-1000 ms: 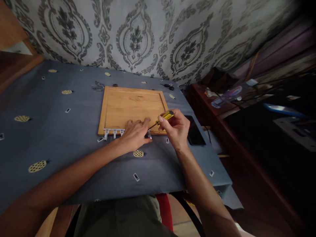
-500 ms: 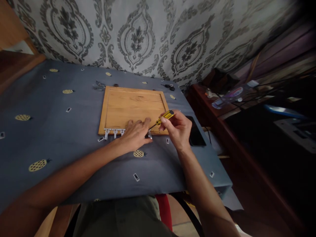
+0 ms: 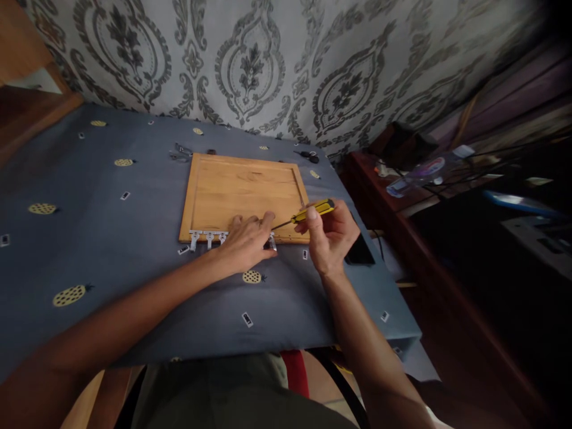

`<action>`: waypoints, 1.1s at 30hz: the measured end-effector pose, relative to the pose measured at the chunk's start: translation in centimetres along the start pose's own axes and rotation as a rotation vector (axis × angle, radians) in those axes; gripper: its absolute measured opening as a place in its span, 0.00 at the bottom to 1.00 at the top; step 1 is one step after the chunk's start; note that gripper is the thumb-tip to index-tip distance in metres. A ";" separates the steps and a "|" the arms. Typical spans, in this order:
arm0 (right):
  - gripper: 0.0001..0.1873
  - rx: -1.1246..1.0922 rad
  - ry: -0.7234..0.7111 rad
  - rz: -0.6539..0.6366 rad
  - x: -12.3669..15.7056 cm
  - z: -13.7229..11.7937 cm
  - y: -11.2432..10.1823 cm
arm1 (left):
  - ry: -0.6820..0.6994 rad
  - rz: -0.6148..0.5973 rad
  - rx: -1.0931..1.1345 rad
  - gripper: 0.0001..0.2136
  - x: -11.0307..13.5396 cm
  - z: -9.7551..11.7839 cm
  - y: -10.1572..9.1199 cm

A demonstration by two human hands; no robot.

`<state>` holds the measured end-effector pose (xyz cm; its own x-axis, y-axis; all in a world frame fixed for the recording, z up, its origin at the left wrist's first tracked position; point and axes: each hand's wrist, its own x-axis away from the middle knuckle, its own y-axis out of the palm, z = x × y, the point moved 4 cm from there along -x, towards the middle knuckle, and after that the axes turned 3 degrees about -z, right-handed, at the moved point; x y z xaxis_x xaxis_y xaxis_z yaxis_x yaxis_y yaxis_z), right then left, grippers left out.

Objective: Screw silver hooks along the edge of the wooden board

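A wooden cabinet door with a raised frame lies flat on the cloth. Several metal hinges line its near edge. My left hand rests over this edge, fingers bent on the wood and thumb below, holding a hinge that it partly covers. In my right hand is a yellow and black screwdriver, slanted with its shaft toward that hinge. The tip ends beside my left fingers; whether it touches a screw cannot be seen.
A blue pineapple-print tablecloth covers the table. Pliers and black-handled keys or a small tool lie beyond the door. A dark phone lies by my right wrist. A plastic bottle rests on the side furniture.
The right hand has shifted slightly right, and the screwdriver now lies at a flatter angle, its handle farther right. The left hand stays in place on the hinge.
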<state>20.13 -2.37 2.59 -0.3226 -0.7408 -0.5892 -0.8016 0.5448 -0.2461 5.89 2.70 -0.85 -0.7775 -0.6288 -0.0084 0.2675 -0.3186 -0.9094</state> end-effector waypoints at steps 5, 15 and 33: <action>0.13 0.042 0.001 -0.028 0.0 -0.2 -0.2 | -0.007 -0.006 -0.004 0.27 0.0 0.1 -0.2; 0.13 0.014 0.045 -0.068 0.2 0.4 0.1 | 0.001 0.000 -0.012 0.27 0.0 0.1 0.0; 0.13 -0.051 0.030 -0.135 0.0 0.4 0.1 | -0.005 -0.014 -0.021 0.26 0.1 0.3 -0.3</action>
<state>20.23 -2.12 2.29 -0.2243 -0.8181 -0.5296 -0.8632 0.4190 -0.2817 5.90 2.54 -0.47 -0.7781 -0.6282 0.0070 0.2444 -0.3129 -0.9178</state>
